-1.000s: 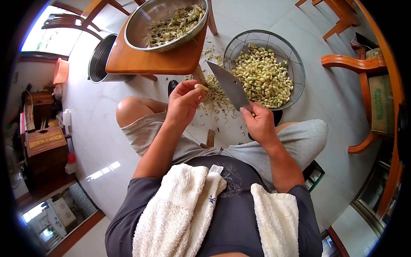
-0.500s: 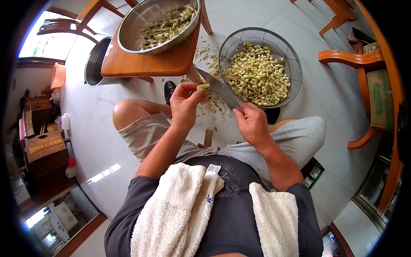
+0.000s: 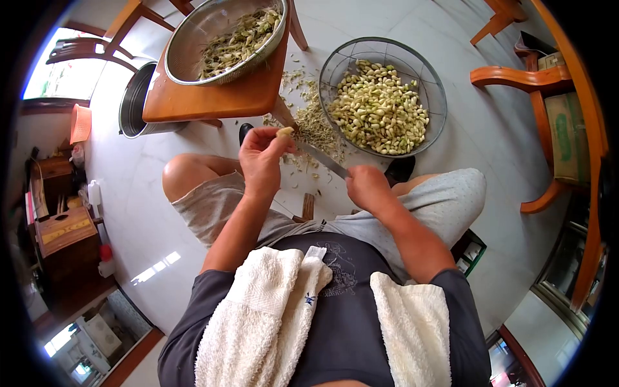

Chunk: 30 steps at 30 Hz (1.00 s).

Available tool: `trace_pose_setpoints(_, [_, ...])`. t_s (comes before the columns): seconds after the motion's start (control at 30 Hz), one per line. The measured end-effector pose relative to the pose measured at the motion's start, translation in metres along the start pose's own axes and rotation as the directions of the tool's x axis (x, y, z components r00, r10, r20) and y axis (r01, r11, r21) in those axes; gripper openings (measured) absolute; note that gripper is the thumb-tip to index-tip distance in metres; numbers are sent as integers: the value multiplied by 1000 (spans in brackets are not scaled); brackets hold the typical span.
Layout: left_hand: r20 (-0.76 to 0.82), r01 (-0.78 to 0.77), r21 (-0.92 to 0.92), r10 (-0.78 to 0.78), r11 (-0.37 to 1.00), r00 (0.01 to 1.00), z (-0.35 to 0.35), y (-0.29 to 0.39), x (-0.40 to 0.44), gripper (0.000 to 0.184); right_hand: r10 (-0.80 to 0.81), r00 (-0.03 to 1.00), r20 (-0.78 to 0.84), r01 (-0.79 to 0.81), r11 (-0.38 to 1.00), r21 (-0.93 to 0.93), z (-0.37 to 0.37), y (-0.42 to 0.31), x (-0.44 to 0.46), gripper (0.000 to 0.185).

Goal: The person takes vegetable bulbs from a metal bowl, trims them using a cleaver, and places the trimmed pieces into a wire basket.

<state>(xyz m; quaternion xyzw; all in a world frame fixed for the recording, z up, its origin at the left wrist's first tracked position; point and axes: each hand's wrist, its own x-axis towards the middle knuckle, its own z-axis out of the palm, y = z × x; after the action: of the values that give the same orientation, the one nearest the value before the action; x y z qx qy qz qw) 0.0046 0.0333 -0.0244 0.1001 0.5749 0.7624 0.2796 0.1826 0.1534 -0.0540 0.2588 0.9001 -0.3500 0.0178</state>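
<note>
Between the thumb and fingertips of my left hand (image 3: 261, 164) is a small pale bulb (image 3: 284, 131), like a shallot. My right hand (image 3: 371, 188) is closed around the handle of a knife (image 3: 329, 162). Its blade points up and left toward my left hand and shows as a narrow strip; whether the tip touches the bulb I cannot tell. Beyond the knife, a round wire basket (image 3: 441, 121) holds a heap of similar bulbs (image 3: 380, 106). Thin trimmings (image 3: 314, 124) lie scattered on the floor below my hands.
A metal colander (image 3: 178, 57) of untrimmed, stringy bulbs sits on a wooden stool (image 3: 193, 103) at the upper left. Beside it stands a metal bucket (image 3: 133, 106). Wooden furniture (image 3: 525, 79) and a cardboard box (image 3: 571, 142) are at the right. A white towel (image 3: 248, 316) hangs over my chest.
The knife has turned from showing its broad face to nearly edge-on, and its blade has come lower and closer to my left hand. The bulb is still in my left fingers.
</note>
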Motion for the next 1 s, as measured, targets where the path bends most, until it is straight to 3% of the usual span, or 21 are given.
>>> trace_pose_setpoints(0.03, [-6,-23,-21,22,1000,1000,0,3,2,14,67,988,136,-54,994,-95,3,7,1,13])
trace_pose_setpoints(0.17, [19,31,-67,-30,997,999,4,11,11,14,86,982,168,-70,993,-95,5,14,0,15])
trace_pose_setpoints(0.23, [52,30,-24,-29,999,998,15,11,19,14,60,981,182,-39,993,-115,4,11,2,15])
trace_pose_setpoints(0.3, [54,58,133,-66,989,996,38,16,27,18,54,974,221,-25,991,-135,8,12,3,15])
trace_pose_setpoints(0.47, [276,137,258,-209,956,938,107,19,64,34,-11,971,237,37,994,-103,14,19,3,13])
trace_pose_setpoints(0.6, [437,-121,481,-118,868,892,115,50,84,28,2,972,236,24,994,-105,10,21,-1,15])
trace_pose_setpoints(0.67, [459,-302,614,-19,729,888,101,78,106,23,6,975,224,15,996,-90,8,20,-3,19])
trace_pose_setpoints(0.73, [325,-267,679,46,684,945,81,112,128,20,16,964,267,4,997,-76,2,16,-3,17])
trace_pose_setpoints(0.77, [421,-503,768,281,396,863,60,122,152,18,18,957,291,2,997,-71,-1,12,-3,16])
trace_pose_setpoints(0.8, [302,-349,818,176,457,937,38,130,181,18,21,949,314,1,998,-67,-3,10,-3,15])
trace_pose_setpoints(0.87, [249,-296,930,222,217,943,-6,144,232,16,-17,949,314,33,998,-47,-2,9,-2,15])
trace_pose_setpoints(0.93, [200,-197,980,109,-34,974,-40,153,267,21,-31,943,332,38,999,-13,1,8,-1,14])
trace_pose_setpoints(1.0, [26,-27,999,-63,-18,998,-56,152,280,25,-29,938,346,43,999,-33,6,9,2,16])
